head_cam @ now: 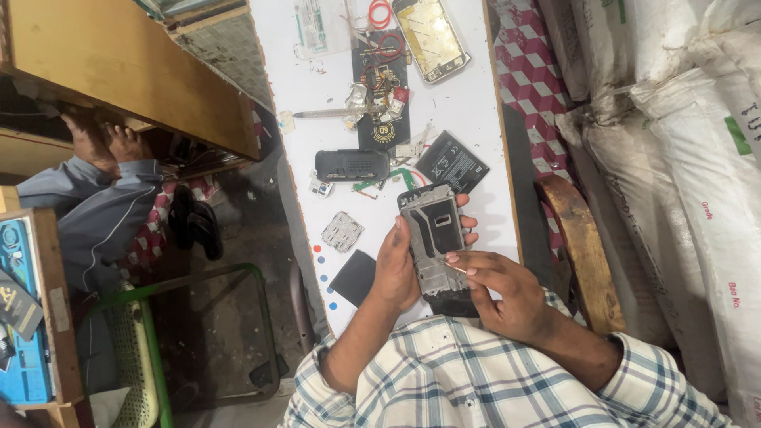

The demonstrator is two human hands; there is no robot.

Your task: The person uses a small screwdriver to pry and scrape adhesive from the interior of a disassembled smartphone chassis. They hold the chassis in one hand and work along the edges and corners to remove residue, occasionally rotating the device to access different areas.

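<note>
A narrow white table (476, 103) runs from near to far. At its far end lies an opened phone shell (432, 36) with a red ring (380, 13) to its left. Midway lie a black handset (352, 165) and, to its right, a black battery (453, 162). Nearer left sit a metal shield plate (342, 231) and a black flat panel (354, 277).

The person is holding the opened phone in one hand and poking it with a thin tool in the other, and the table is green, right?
Not quite: the table is white, not green, as the head view shows. The rest holds: the left hand grips the opened phone, and the right hand pokes it with a thin tool.
</note>
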